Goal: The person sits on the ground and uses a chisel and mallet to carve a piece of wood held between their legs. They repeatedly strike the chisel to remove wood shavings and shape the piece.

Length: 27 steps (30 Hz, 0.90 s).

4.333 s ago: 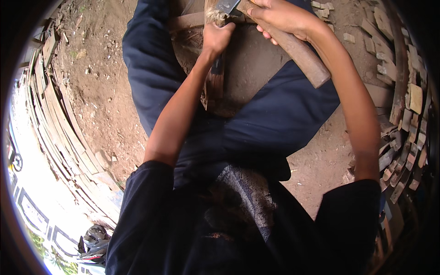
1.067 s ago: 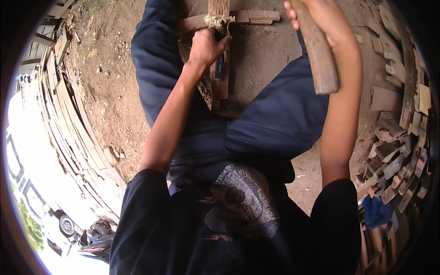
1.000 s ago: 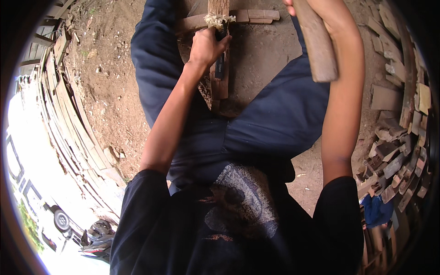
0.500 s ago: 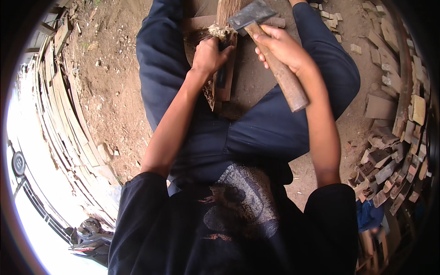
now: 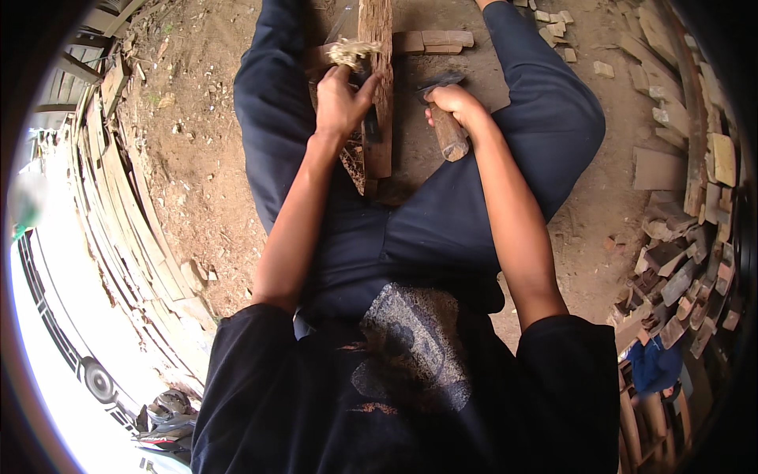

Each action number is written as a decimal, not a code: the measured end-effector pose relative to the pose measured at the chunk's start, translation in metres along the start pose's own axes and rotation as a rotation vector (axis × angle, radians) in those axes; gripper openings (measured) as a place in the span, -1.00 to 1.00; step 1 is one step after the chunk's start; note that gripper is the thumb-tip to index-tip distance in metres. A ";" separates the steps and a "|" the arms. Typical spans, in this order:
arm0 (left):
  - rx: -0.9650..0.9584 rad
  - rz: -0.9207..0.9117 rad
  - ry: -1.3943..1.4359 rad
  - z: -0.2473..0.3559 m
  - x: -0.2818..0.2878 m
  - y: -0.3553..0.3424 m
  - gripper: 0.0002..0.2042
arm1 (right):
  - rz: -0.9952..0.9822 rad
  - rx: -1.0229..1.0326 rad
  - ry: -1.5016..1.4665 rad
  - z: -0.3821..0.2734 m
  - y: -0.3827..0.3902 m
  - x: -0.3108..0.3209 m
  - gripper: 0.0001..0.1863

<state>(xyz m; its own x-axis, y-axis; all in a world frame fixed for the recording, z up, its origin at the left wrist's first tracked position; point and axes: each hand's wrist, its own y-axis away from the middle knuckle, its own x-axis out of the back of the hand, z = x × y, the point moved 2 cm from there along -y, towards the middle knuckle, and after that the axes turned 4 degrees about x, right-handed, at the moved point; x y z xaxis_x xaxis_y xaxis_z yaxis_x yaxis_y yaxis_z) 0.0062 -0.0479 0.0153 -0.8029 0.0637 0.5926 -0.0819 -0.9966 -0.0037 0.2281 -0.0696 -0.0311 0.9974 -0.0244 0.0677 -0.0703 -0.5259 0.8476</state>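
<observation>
Our right hand (image 5: 455, 105) is clamped on a wooden-handled hammer (image 5: 448, 136) over the dirt ground (image 5: 414, 146) between our trousered legs (image 5: 545, 118), while our left hand (image 5: 339, 107) grips a dark, frayed-topped tool (image 5: 370, 125) at the left edge of a wooden beam (image 5: 384, 99)

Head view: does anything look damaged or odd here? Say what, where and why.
Yes: the pale, frayed tuft just beyond the left hand. It seems to top the dark tool held there, and its splayed strands look ragged, as if battered, beside the solid wooden beam.
</observation>
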 end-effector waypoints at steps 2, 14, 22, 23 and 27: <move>-0.052 -0.049 -0.047 0.010 -0.003 0.006 -0.59 | 0.007 -0.008 0.038 0.001 0.004 0.000 -0.82; -0.120 -0.028 -0.067 0.022 -0.011 0.020 -0.64 | -0.064 -0.003 0.034 0.020 -0.019 0.014 -0.75; -0.163 -0.013 -0.068 0.017 -0.006 0.021 -0.65 | -0.030 -0.012 0.067 0.013 -0.010 0.012 -0.86; -0.154 0.004 -0.077 0.013 -0.004 0.019 -0.64 | -0.049 -0.007 0.079 0.013 -0.010 0.012 -0.86; -0.155 0.087 -0.015 0.006 -0.004 0.012 -0.62 | -0.063 0.000 0.105 0.013 -0.012 0.012 -0.85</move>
<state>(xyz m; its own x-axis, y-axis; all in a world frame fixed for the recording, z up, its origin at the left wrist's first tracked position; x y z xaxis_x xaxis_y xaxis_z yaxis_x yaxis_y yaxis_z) 0.0116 -0.0609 0.0177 -0.8024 -0.0242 0.5963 -0.1036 -0.9784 -0.1791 0.2415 -0.0749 -0.0472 0.9928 0.0977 0.0694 -0.0080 -0.5239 0.8518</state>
